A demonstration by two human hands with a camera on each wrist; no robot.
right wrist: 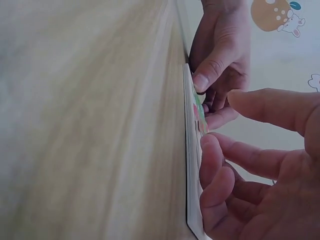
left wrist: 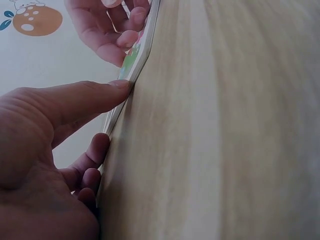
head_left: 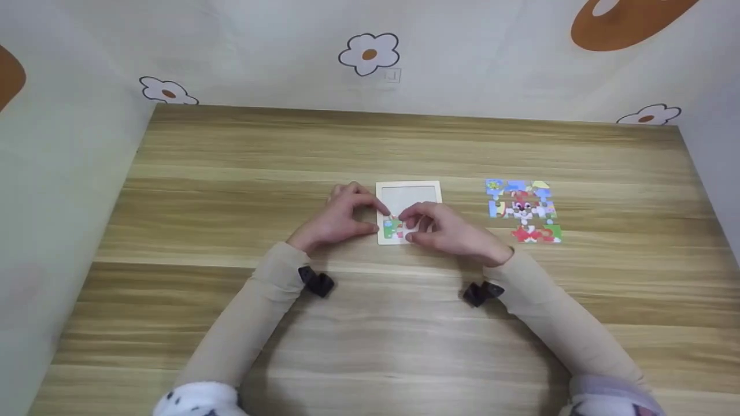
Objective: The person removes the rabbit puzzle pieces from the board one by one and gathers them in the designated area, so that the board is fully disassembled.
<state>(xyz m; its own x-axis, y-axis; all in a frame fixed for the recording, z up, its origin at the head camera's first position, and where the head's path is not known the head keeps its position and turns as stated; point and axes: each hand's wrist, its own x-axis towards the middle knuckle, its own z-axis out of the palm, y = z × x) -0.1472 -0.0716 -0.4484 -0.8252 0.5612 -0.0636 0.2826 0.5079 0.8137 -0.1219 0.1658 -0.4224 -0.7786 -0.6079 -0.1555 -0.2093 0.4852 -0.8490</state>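
Observation:
A square white puzzle tray lies flat on the table between the two hands. In its lower left corner sit green and pink puzzle pieces. The left hand rests its thumb on the tray's left edge, and its index fingertip touches the top of those pieces. From the other side the right hand reaches over the tray; its index fingertip touches the pieces, while its thumb stands apart from them in the right wrist view. The right hand's fingers cover the tray's lower right part.
Right of the tray lies a loosely laid-out set of puzzle pieces showing a red and white cartoon animal, with gaps between them. A wood-grain table carries everything. Behind it rises a pale wall with flower prints. Black mounts sit at both wrists.

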